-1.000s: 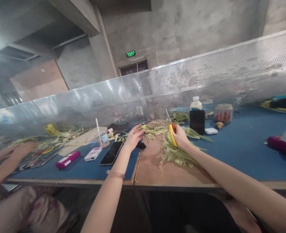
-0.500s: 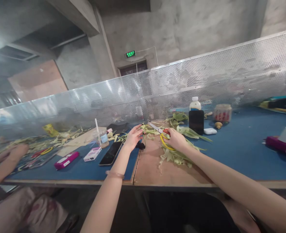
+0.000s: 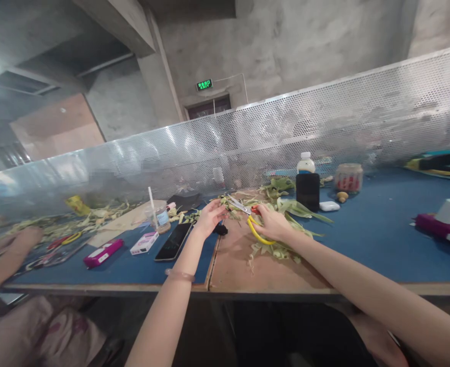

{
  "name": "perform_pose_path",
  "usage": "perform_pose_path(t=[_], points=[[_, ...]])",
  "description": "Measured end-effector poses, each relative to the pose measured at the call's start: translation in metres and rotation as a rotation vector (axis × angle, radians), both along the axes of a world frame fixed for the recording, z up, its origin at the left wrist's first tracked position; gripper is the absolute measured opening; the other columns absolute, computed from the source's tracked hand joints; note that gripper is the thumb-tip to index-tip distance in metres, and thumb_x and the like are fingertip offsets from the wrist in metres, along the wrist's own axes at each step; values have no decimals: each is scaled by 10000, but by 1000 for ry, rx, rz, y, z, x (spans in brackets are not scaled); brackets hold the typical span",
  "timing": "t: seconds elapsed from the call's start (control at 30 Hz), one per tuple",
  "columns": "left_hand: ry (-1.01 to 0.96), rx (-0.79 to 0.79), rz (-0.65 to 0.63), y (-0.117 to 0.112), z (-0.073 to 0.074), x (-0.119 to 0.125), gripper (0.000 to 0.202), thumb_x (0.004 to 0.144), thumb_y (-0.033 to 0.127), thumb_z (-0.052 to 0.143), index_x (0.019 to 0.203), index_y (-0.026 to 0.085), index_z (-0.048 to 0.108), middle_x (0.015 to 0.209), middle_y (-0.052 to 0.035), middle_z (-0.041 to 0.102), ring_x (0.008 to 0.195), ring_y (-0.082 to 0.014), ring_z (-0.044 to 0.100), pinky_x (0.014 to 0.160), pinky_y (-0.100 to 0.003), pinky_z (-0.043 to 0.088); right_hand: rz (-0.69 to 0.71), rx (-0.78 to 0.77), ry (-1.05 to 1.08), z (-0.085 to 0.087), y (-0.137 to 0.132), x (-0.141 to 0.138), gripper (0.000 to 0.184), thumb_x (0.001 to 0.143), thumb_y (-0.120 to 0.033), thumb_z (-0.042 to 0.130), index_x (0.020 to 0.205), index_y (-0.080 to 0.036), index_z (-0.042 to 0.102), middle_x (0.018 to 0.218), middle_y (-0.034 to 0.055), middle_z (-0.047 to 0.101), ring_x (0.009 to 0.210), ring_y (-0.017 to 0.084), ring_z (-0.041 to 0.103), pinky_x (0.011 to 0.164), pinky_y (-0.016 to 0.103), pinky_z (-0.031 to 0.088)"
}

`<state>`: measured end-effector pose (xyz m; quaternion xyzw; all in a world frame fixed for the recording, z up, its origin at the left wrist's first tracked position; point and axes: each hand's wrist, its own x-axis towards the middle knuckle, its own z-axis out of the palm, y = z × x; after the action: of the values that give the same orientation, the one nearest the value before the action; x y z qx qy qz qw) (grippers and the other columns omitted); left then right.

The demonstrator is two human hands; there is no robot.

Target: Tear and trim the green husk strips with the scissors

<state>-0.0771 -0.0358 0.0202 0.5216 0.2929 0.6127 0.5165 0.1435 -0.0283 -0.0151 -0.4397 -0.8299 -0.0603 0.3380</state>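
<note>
- Right hand (image 3: 273,223), grip closed round the yellow-handled scissors (image 3: 243,208), blades out over the counter (image 3: 381,229)!
- Left hand (image 3: 210,218) right beside the green scraps (image 3: 234,215), fingers curled; its grip, I can't tell.

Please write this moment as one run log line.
left hand: at green stems, grip unclear | right hand: holds scissors | pale leaves: on wooden board
</note>
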Motion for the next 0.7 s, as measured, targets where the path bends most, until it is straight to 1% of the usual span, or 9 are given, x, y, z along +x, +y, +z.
perform_pose_path(t=[0.17,0.43,0.57,0.7], points=[[-7,5,-20,0,-1,-1,311,593,100,689,881,160,586,788,-18,638,671,-133,610,617,-267,486,-18,-13,-63,3,-6,-4,437,777,-557,385,1010,-191,441,1017,68,567,772,186,577,562,254,334],[-10,9,-9,1,-2,-1,329,583,100,693,880,175,573,847,-15,631,714,-143,615,622,-266,485,-18,6,-38,2,-5,-4,440,781,-543,393,1041,-190,433,1008,59,575,828,191,573,587,256,344],[-3,10,5,0,-1,0,327,577,109,697,873,173,573,844,-16,630,713,-139,615,626,-256,479,-26,2,-47,3,-7,-4,436,784,-531,398,1049,-186,434,1030,70,569,824,191,572,594,255,346],[-8,11,4,0,-2,0,334,570,109,702,869,175,569,830,-12,631,713,-138,613,650,-269,479,-32,2,-57,4,-9,-4,427,787,-523,400,1044,-185,435,1031,80,568,823,191,570,589,251,343]])
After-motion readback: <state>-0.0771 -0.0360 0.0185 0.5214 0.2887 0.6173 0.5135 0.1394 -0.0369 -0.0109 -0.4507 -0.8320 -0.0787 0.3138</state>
